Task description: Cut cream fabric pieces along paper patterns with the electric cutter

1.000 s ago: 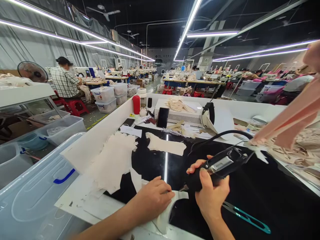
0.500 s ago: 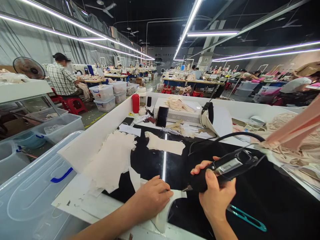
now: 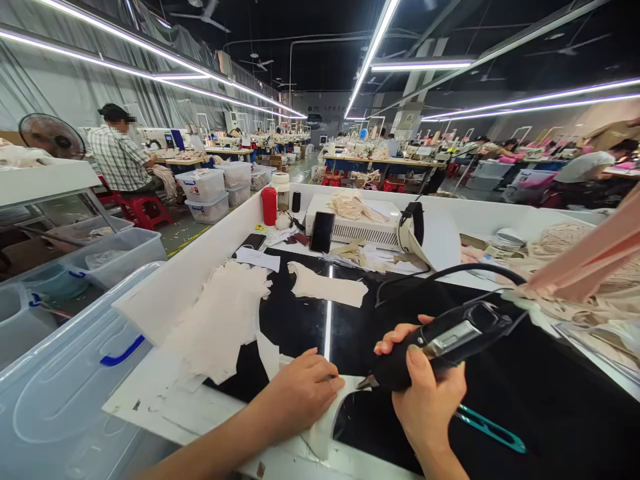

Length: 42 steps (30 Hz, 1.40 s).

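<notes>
My right hand [image 3: 425,380] is wrapped round a black corded power tool [image 3: 453,343] with a silver panel, like electric scissors. Its metal tip [image 3: 367,383] touches the right end of a cream fabric piece [image 3: 320,430] with a curved edge. On that same piece my left hand [image 3: 305,393] rests, fingers bent and close together, gripping or pressing it near the tip; the fingertips' undersides are hidden. A teal-handled tool [image 3: 493,429] lies just right of my right wrist. Farther off are a stack of cream fabric pieces [image 3: 220,320] and another cut piece [image 3: 327,287].
A white box [image 3: 345,230], phone [image 3: 323,231] and red bottle [image 3: 269,206] stand at the table's back. Pink cloth [image 3: 595,250] hangs at right by the tool's cable [image 3: 475,268]. A lidded plastic bin [image 3: 65,400] is at left. A person in a checked shirt [image 3: 117,160] sits beyond.
The tool in my right hand has moved slightly left, its tip farther over the end of the fabric piece. My left hand stays on the fabric. The whole view has shifted slightly.
</notes>
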Motion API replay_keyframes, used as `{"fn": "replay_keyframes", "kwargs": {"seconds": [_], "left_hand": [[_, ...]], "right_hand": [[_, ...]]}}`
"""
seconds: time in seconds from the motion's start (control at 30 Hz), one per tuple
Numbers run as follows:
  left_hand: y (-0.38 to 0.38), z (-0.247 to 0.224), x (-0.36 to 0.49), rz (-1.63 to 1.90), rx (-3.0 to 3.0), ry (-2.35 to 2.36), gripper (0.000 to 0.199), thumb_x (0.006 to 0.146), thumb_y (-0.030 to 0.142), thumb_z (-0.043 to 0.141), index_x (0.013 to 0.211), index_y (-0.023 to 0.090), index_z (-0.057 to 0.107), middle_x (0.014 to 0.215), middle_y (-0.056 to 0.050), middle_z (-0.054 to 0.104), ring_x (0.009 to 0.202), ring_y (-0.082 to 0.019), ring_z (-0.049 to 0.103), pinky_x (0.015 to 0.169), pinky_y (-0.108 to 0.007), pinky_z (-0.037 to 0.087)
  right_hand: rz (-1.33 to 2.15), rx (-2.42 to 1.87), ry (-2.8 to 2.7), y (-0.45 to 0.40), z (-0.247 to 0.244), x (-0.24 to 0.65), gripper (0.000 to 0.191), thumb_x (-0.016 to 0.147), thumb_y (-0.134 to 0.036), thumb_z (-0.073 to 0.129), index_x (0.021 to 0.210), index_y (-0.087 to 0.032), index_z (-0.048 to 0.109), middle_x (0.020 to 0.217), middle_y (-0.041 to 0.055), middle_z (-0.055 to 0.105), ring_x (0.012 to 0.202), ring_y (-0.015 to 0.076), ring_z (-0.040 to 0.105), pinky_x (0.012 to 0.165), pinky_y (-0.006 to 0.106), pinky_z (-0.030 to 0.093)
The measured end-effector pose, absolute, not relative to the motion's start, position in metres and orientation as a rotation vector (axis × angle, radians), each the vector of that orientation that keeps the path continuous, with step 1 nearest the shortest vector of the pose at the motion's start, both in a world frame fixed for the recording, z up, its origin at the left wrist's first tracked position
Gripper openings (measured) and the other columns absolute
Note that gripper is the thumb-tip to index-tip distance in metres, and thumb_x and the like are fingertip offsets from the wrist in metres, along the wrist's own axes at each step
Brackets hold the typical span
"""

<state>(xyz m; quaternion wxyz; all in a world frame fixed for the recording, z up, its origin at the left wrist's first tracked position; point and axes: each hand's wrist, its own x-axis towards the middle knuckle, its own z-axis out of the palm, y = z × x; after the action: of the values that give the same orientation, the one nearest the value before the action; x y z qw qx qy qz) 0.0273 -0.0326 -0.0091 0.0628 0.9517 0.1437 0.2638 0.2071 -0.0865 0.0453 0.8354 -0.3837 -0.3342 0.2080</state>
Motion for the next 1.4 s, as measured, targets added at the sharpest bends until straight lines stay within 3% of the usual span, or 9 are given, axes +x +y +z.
{"fn": "replay_keyframes", "kwargs": {"seconds": [0.2, 0.53, 0.93, 1.1, 1.23, 1.4], "left_hand": [[-0.032, -0.008, 0.028, 0.818, 2.894, 0.413, 0.018, 0.104, 0.012, 0.054, 0.116, 0.017, 0.066, 0.103, -0.004, 0.070, 0.094, -0.016, 0.066, 0.106, -0.038, 0.053], [-0.032, -0.008, 0.027, 0.820, 2.867, 0.405, 0.018, 0.106, 0.012, 0.051, 0.115, 0.016, 0.066, 0.104, -0.004, 0.070, 0.096, -0.016, 0.067, 0.111, -0.040, 0.050], [-0.032, -0.007, 0.026, 0.836, 2.897, 0.398, 0.019, 0.107, 0.013, 0.049, 0.117, 0.015, 0.065, 0.108, -0.006, 0.070, 0.100, -0.018, 0.069, 0.112, -0.046, 0.052], [-0.046, 0.001, 0.021, 0.888, 3.005, 0.466, 0.029, 0.102, 0.001, 0.047, 0.128, 0.007, 0.058, 0.119, -0.013, 0.068, 0.112, -0.023, 0.066, 0.098, -0.036, 0.061], [-0.057, -0.004, 0.016, 0.781, 2.920, 0.554, 0.033, 0.098, -0.002, 0.052, 0.129, 0.008, 0.055, 0.120, -0.013, 0.068, 0.108, -0.023, 0.068, 0.089, -0.031, 0.064], [-0.058, -0.008, 0.015, 0.582, 2.886, 0.624, 0.040, 0.091, -0.007, 0.056, 0.127, 0.011, 0.055, 0.119, -0.010, 0.068, 0.107, -0.024, 0.069, 0.087, -0.034, 0.065]], "right_hand": [[0.432, -0.855, -0.734, -0.085, 0.039, 0.205, 0.036, 0.088, -0.030, 0.080, 0.117, -0.027, 0.060, 0.084, -0.0021, 0.068, 0.065, 0.0157, 0.065, 0.064, 0.033, 0.058], [0.375, -0.819, -0.685, -0.088, 0.044, 0.215, 0.039, 0.084, -0.026, 0.083, 0.117, -0.026, 0.063, 0.081, -0.0025, 0.068, 0.066, 0.0156, 0.065, 0.062, 0.030, 0.059], [0.375, -0.885, -0.726, -0.087, 0.037, 0.217, 0.035, 0.090, -0.029, 0.081, 0.120, -0.027, 0.061, 0.085, -0.0033, 0.069, 0.066, 0.0145, 0.065, 0.066, 0.030, 0.058], [0.345, -0.935, -0.713, -0.093, 0.039, 0.214, 0.038, 0.089, -0.030, 0.082, 0.120, -0.027, 0.060, 0.085, -0.0036, 0.070, 0.067, 0.0145, 0.066, 0.068, 0.031, 0.058], [0.308, -0.966, -0.698, -0.100, 0.039, 0.211, 0.041, 0.086, -0.030, 0.085, 0.120, -0.026, 0.061, 0.084, -0.0034, 0.071, 0.065, 0.0151, 0.068, 0.068, 0.031, 0.058], [0.305, -0.974, -0.685, -0.109, 0.041, 0.206, 0.041, 0.085, -0.030, 0.086, 0.118, -0.025, 0.062, 0.084, -0.0030, 0.071, 0.065, 0.0157, 0.068, 0.067, 0.031, 0.058]]}}
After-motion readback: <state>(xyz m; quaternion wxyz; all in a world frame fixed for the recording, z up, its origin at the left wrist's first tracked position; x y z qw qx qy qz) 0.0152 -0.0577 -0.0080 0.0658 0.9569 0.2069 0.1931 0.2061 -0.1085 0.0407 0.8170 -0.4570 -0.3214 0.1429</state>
